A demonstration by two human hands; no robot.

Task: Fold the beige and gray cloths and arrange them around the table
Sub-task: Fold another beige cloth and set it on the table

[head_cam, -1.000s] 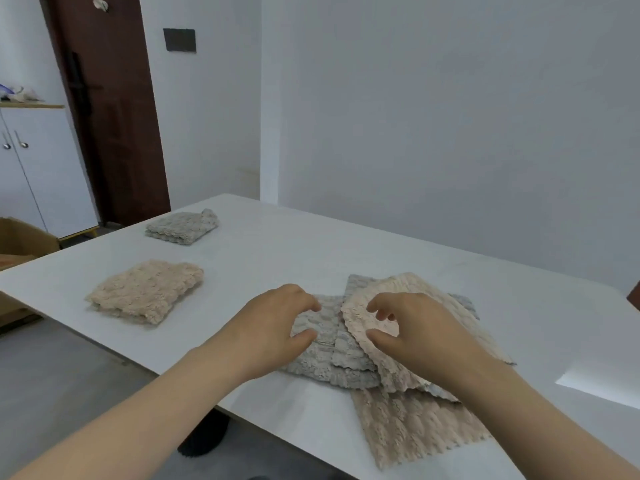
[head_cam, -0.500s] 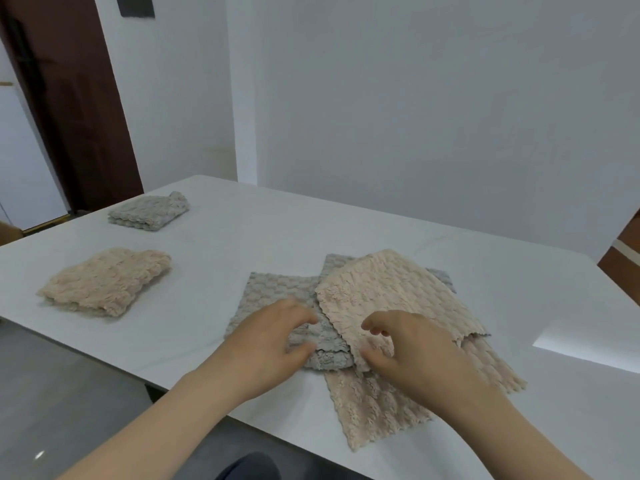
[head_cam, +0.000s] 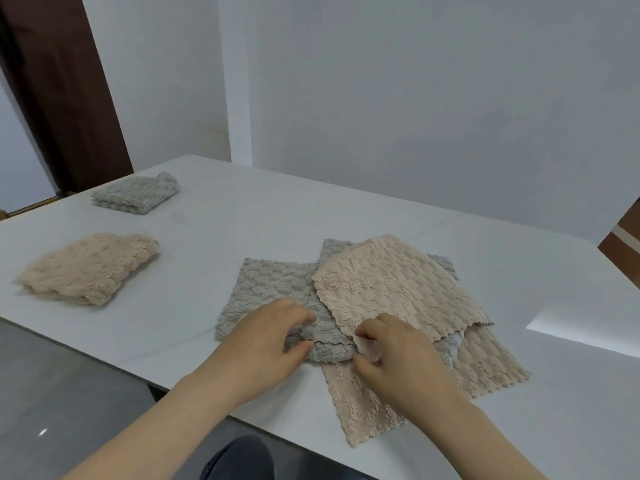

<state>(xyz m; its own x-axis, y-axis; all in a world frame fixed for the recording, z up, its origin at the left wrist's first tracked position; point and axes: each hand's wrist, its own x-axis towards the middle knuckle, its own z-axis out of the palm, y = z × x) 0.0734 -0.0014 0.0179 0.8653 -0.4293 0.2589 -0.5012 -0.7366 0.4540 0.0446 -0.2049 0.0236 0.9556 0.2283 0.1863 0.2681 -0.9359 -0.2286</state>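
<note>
Two cloths were done, approx. a third of the job by my count: a folded gray cloth (head_cam: 135,196) sat at the far-left end of the bench (head_cam: 242,216) & a folded beige cloth (head_cam: 88,268) lay nearer you, apart from it. At least four more lay unfolded in one overlapping heap right in front of you, w/ nothing in that heap folded yet. The flat gray cloth (head_cam: 270,289) was on the heap's left; the top beige cloth (head_cam: 391,282) overlapped its right edge; a second gray cloth (head_cam: 332,245) peeked out behind, under the beige; a lower beige cloth (head_cam: 363,410) lay at the bottom, reaching the bench's near edge. Your left hand (head_cam: 266,344) had its fingers (head_cam: 301,317) curled over the flat gray cloth's near edge, thumb opposite, pinching a ruck of it. Your right hand (head_cam: 398,355) had fingers curled too, nipping the top beige cloth's near corner. Looked like you were separating those two, i.e. picking the next one to fold. Left to do: fold all four, then space them round the bench's other sides.
</note>
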